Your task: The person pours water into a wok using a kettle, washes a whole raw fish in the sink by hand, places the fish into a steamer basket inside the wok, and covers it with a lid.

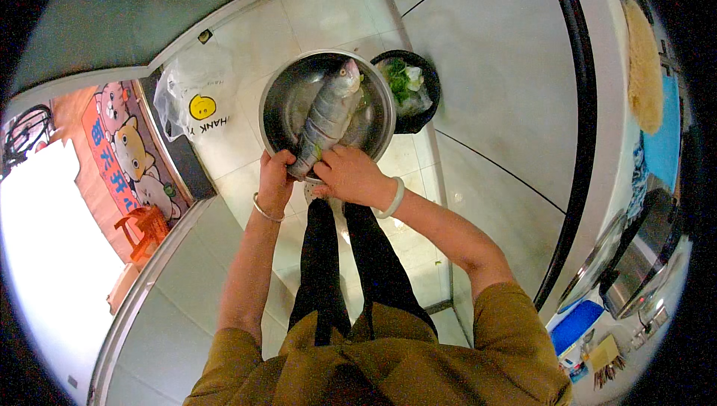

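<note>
A whole silver-grey fish (330, 109) with slanting cuts across its side lies in a round stainless-steel basin (263, 98). Its head points to the far right and its tail end is near me. My left hand (276, 177) grips the basin's near-left rim, thumb over the edge beside the tail. Against the fish's lower body are the curled fingers of my right hand (354, 177), which reaches over the near rim. Small yellow-green pieces show on the fish by these fingers and near its head. The fish's tail end is partly hidden by my hands.
Right of the basin a black bin (431, 109) holds leafy scraps in a clear bag. On the tiled floor (313, 14) at left lies a plastic bag (196, 86). A counter with a black edge (577, 126) runs along the right; a doorway with a cat-patterned mat (131, 148) is at left.
</note>
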`<state>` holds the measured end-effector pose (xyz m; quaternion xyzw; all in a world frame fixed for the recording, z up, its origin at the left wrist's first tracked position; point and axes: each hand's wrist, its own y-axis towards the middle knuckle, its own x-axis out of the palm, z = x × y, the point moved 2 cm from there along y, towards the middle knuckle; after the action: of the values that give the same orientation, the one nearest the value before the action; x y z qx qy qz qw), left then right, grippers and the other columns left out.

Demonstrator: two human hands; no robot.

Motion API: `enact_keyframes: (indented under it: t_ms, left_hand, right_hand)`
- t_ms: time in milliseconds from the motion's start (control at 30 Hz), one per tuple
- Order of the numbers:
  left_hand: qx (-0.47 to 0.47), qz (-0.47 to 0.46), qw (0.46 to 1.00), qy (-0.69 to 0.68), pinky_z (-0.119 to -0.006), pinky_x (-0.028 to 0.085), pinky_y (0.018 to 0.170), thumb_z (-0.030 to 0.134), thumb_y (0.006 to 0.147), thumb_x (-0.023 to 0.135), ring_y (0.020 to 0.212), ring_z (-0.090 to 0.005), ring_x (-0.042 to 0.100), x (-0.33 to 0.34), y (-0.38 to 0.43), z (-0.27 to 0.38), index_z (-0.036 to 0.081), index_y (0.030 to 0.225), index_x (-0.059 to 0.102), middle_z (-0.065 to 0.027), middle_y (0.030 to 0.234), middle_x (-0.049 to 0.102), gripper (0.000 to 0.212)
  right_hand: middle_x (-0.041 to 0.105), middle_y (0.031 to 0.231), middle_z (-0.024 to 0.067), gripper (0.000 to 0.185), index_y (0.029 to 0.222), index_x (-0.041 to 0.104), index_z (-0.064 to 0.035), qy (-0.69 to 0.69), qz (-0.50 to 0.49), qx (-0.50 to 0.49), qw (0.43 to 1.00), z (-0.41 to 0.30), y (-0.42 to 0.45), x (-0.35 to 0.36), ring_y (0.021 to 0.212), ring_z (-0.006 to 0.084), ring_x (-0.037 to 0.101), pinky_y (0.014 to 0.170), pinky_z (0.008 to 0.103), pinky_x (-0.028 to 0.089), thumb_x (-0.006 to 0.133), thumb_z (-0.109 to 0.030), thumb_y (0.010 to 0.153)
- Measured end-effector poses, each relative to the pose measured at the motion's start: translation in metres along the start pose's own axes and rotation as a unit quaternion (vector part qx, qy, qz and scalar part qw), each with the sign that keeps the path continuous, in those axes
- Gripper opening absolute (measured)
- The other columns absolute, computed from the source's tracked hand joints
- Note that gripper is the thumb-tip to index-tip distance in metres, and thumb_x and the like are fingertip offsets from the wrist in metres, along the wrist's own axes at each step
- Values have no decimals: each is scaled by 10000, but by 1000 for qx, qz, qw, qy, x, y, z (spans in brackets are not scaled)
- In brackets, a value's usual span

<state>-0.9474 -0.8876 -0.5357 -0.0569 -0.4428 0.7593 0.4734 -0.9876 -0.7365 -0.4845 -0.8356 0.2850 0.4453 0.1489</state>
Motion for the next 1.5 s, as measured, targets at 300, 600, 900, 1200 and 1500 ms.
enact_keyframes:
  t_ms: [300,600,900,1200,1500]
  left_hand:
    - [25,50,998,16,-260,396,353,-16,643,439,488,-148,468,-7,-8,24,22,806,422,-32,668,446,168]
    - [44,65,997,-11,-285,444,385,-23,644,433,528,-147,482,-14,-5,5,23,892,417,-34,681,447,252]
    - [64,78,994,-50,-253,474,448,8,666,458,613,-161,548,2,-17,-26,44,952,447,-41,759,522,288]
    - [18,94,994,-42,-268,444,439,-17,648,446,534,-119,463,-19,-31,-15,54,863,452,-9,671,472,226]
    - [21,51,998,-21,-270,448,409,-16,640,444,531,-146,483,-22,-32,-19,57,925,418,-30,719,457,295]
  right_hand:
    - [458,568,79,129,675,464,-82,47,169,61,982,61,-20,-29,499,249,485,441,344,387,526,-191,705]
    - [535,747,158,145,818,520,-45,-48,243,218,944,100,9,-23,658,304,533,557,387,435,484,-178,776]
    - [562,616,177,268,678,573,-11,30,-15,357,934,11,22,23,568,326,562,518,405,453,513,-260,756]
    - [505,578,77,22,757,504,-26,111,267,261,921,41,-17,-49,478,140,478,456,267,390,500,-7,748]
    - [566,765,180,232,921,521,-36,-21,185,303,935,100,-13,-21,693,326,555,611,395,445,519,-79,694]
